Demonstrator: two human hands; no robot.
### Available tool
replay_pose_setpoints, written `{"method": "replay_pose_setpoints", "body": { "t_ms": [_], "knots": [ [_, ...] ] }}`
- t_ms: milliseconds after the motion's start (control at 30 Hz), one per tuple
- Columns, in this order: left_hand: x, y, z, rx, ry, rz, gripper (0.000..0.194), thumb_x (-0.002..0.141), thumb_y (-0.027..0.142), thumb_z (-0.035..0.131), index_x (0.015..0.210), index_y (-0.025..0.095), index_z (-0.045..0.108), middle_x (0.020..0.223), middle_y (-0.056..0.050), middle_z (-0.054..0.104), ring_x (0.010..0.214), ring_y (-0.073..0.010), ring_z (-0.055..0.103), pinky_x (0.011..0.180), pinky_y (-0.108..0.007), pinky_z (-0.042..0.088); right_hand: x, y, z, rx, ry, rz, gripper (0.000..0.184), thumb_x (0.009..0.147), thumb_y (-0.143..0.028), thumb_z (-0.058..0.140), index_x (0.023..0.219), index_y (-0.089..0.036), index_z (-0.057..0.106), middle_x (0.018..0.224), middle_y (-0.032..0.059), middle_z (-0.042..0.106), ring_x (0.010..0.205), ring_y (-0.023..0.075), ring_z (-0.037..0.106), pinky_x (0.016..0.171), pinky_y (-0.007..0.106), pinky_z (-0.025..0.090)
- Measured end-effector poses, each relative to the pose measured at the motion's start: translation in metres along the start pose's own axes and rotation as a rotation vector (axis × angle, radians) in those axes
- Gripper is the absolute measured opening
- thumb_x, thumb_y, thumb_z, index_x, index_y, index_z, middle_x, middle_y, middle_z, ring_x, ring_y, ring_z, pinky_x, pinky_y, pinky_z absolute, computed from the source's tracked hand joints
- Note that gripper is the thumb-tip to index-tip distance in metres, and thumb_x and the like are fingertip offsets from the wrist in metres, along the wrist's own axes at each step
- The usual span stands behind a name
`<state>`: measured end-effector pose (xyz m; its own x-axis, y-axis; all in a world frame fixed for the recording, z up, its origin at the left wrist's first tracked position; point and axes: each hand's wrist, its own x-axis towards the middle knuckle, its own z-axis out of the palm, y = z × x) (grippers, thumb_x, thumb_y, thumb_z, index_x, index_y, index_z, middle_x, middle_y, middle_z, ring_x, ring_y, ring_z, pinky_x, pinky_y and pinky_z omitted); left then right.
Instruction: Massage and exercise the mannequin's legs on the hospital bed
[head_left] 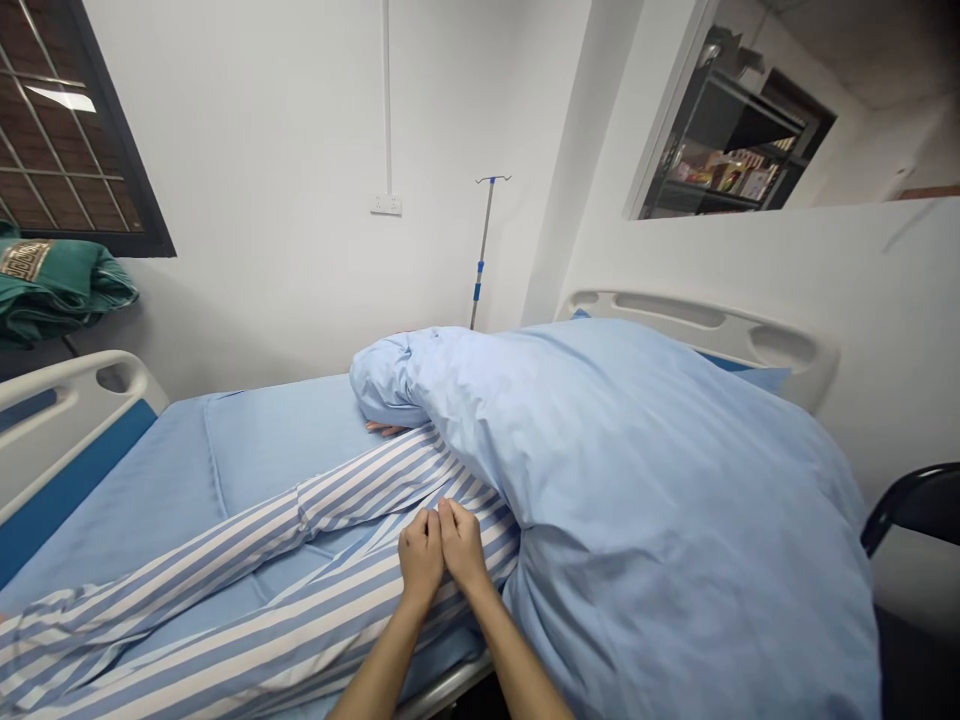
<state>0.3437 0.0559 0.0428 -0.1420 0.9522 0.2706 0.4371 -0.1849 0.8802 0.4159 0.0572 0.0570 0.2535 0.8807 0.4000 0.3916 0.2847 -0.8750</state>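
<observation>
My left hand [421, 550] and my right hand [460, 540] are closed into fists, side by side and touching at the thumbs. They are over the near thigh of blue-and-white striped trousers [322, 625], worn by a figure lying on the bed. Whether any cloth is inside my fingers is hidden. Just right of my right hand, a bulky light-blue quilt [660, 470] covers the figure's upper body and head end. Fingers of the lying figure's hand [385, 429] show beneath the quilt's far edge.
A light-blue sheet [262, 430] covers the bed between a footboard [82, 375] and headboard [705, 312]. Its metal side rail [450, 690] runs below my forearms. An IV pole [484, 240] stands behind; a black chair [915, 505] is right, folded green cloth [67, 290] left.
</observation>
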Motion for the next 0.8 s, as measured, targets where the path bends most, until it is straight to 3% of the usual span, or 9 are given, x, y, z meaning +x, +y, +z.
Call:
{"method": "replay_pose_setpoints", "body": {
  "t_ms": [167, 333, 467, 633, 700, 800],
  "knots": [
    [0.002, 0.003, 0.000, 0.002, -0.040, -0.004, 0.033, 0.082, 0.034, 0.037, 0.052, 0.019, 0.037, 0.047, 0.003, 0.041, 0.051, -0.0109, 0.037, 0.055, -0.025, 0.023, 0.003, 0.010, -0.011, -0.206, 0.058, -0.054, 0.041, 0.090, -0.040, 0.031, 0.056, -0.019, 0.042, 0.049, -0.0023, 0.045, 0.048, 0.0106, 0.038, 0.051, 0.024, 0.026],
    [0.007, 0.014, 0.022, -0.204, -0.026, -0.060, 0.034, 0.082, 0.036, 0.036, 0.052, 0.020, 0.033, 0.049, 0.004, 0.037, 0.051, -0.0105, 0.035, 0.053, -0.024, 0.026, 0.001, 0.025, -0.012, -0.085, 0.135, -0.039, 0.047, 0.088, -0.050, 0.030, 0.059, -0.017, 0.049, 0.053, 0.0028, 0.055, 0.051, 0.0130, 0.045, 0.051, 0.024, 0.032],
    [0.000, 0.018, 0.036, -0.065, -0.058, -0.017, 0.031, 0.082, 0.033, 0.037, 0.055, 0.021, 0.043, 0.052, 0.000, 0.048, 0.054, -0.0126, 0.041, 0.057, -0.026, 0.028, 0.001, 0.024, -0.027, 0.016, 0.146, 0.049, 0.053, 0.082, -0.060, 0.035, 0.070, -0.014, 0.060, 0.070, 0.0117, 0.066, 0.065, 0.0199, 0.057, 0.057, 0.027, 0.041],
    [-0.001, 0.018, 0.036, 0.047, -0.106, -0.036, 0.034, 0.084, 0.033, 0.035, 0.054, 0.022, 0.045, 0.055, -0.003, 0.054, 0.056, -0.0142, 0.042, 0.059, -0.029, 0.028, 0.010, 0.025, -0.042, -0.314, 0.036, -0.026, 0.053, 0.083, -0.058, 0.030, 0.067, -0.016, 0.059, 0.061, 0.0120, 0.064, 0.055, 0.0198, 0.055, 0.055, 0.028, 0.037],
    [0.001, 0.018, 0.035, 0.026, -0.089, -0.080, 0.034, 0.083, 0.033, 0.036, 0.052, 0.022, 0.042, 0.052, -0.002, 0.050, 0.054, -0.0134, 0.040, 0.059, -0.029, 0.028, 0.014, 0.027, -0.042, -0.405, 0.042, -0.055, 0.055, 0.083, -0.057, 0.027, 0.064, -0.017, 0.058, 0.058, 0.0123, 0.062, 0.053, 0.0192, 0.053, 0.054, 0.028, 0.035],
    [0.005, 0.019, 0.032, -0.066, -0.087, -0.106, 0.033, 0.079, 0.029, 0.041, 0.048, 0.021, 0.034, 0.047, 0.003, 0.038, 0.051, -0.0111, 0.034, 0.055, -0.028, 0.025, 0.017, 0.032, -0.037, -0.462, 0.087, 0.025, 0.057, 0.083, -0.056, 0.023, 0.063, -0.017, 0.059, 0.060, 0.0145, 0.063, 0.054, 0.0192, 0.052, 0.052, 0.028, 0.033]
  ]
}}
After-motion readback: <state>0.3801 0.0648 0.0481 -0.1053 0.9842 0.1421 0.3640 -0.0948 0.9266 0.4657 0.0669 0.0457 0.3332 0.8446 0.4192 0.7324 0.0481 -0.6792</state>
